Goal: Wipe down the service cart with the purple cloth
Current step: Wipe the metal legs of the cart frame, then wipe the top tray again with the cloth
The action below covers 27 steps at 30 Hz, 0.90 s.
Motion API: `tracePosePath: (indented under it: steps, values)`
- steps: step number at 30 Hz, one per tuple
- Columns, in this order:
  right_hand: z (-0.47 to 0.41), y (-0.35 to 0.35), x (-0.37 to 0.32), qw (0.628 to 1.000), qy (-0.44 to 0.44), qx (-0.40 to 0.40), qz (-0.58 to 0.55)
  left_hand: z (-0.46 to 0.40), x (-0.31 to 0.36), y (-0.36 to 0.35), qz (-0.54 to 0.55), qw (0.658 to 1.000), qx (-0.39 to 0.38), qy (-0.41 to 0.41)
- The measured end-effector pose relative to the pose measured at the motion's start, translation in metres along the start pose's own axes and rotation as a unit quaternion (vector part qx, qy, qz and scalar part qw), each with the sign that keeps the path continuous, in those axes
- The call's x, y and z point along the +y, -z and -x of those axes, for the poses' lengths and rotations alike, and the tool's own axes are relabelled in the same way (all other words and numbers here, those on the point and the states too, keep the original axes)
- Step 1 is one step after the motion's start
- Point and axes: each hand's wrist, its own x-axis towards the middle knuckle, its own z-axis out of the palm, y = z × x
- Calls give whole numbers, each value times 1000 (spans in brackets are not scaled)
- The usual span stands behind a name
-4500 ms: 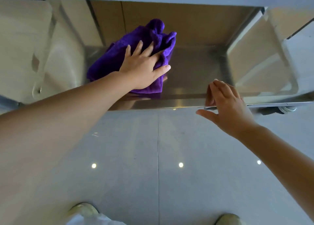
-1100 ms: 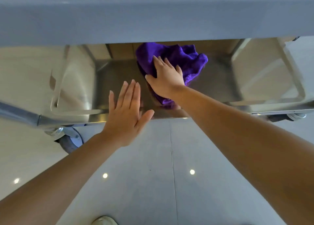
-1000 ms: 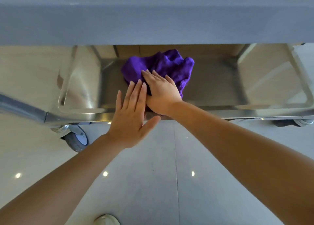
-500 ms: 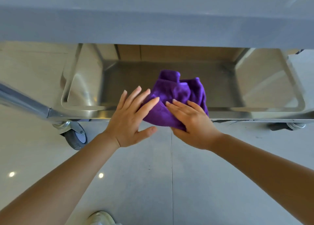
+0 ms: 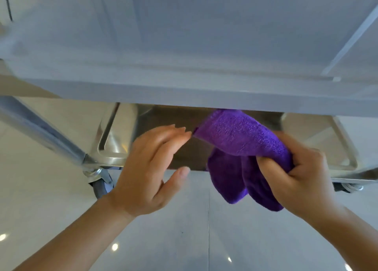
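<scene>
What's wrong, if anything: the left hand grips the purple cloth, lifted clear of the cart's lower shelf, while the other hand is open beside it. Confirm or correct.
The hands are swapped. In the head view the right hand grips the purple cloth, lifted clear of the cart's lower shelf, while the left hand is open beside it.

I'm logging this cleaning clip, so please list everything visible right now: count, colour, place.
purple cloth: one, purple, lifted off the lower shelf, hanging from the right hand.
service cart: one, steel, upper shelf across the top, lower shelf beneath.
caster wheels: two seen, grey, under the cart's near corners.
floor: pale glossy tiles.
left hand: one, fingers straight, beside the cloth's edge.
right hand: one, grips the cloth.
</scene>
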Motion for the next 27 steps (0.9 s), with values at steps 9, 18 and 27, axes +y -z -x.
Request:
tracePosePath:
  steps: [9, 18, 27]
  values:
    - [-21, -3, -99, 994, 98, 35, -20, -41, 28, 72, -34, 989, 142, -32]
    - [-99, -34, -170, 992, 76, -6, 102, -42, 5, 118, -114, 966, 160, 170]
    - [-141, -142, -204, 869, 97, -427, 230, -26, -2, 148, -79, 918, 281, 269]
